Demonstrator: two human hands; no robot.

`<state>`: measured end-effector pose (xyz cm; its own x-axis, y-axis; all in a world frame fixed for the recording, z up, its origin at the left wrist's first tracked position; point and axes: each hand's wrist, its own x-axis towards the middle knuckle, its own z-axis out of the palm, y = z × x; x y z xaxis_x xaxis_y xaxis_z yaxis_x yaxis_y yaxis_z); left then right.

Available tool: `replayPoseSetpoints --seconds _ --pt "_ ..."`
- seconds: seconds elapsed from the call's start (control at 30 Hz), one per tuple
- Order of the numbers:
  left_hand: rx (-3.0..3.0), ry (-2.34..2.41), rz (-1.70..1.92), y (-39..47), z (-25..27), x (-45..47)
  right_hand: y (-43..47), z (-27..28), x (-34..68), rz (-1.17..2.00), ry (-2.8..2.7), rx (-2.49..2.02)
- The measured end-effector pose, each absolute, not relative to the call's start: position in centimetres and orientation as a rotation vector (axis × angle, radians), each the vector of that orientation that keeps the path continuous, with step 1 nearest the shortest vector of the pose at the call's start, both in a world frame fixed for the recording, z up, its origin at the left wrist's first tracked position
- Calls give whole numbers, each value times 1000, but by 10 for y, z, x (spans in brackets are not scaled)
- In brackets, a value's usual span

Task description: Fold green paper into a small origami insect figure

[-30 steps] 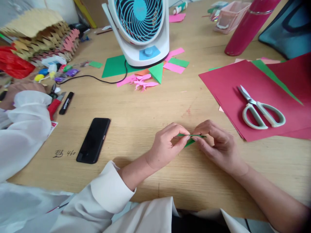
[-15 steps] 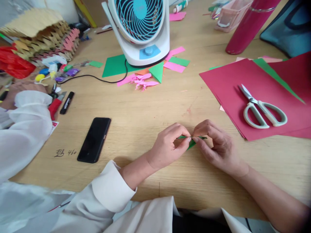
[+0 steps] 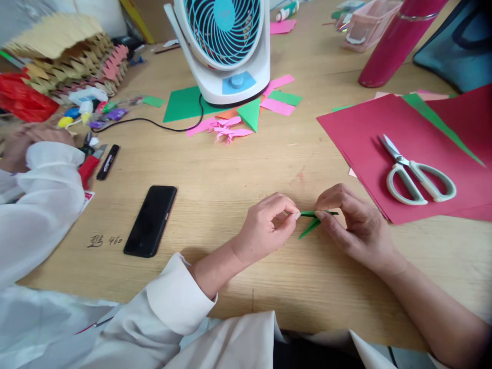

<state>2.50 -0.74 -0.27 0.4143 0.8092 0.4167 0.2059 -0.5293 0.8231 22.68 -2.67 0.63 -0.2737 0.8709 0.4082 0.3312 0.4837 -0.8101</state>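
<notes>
Thumb against finger, the left hand [image 3: 265, 225] pinches one tip of a folded green paper [image 3: 310, 226] and the right hand [image 3: 361, 230] its middle, right of the frame's centre. It should be light — springy, easily crumpled — so best gripped at layered folds (the right hand hides some).

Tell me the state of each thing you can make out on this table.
Green paper: folded
Left hand: pinching the paper's tip
Right hand: pinching it too
Phone: flat, screen dark
Red sheets: stacked
Scissors: lying on the sheets
Fan: upright; running or not, unclear
Marker: lying flat
Pink figures: folded
</notes>
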Motion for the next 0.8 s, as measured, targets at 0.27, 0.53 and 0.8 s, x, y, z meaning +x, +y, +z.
replayPoseSetpoints --seconds 0.27,0.53,0.8 --pt "1774 954 1026 -7 -5 26 -25 4 232 890 -1693 -1124" --pt "1744 970 928 -8 -1 28 -27 8 230 906 -1686 -1160" --pt "1770 994 902 -9 1 29 -27 11 228 899 -1659 -1206"
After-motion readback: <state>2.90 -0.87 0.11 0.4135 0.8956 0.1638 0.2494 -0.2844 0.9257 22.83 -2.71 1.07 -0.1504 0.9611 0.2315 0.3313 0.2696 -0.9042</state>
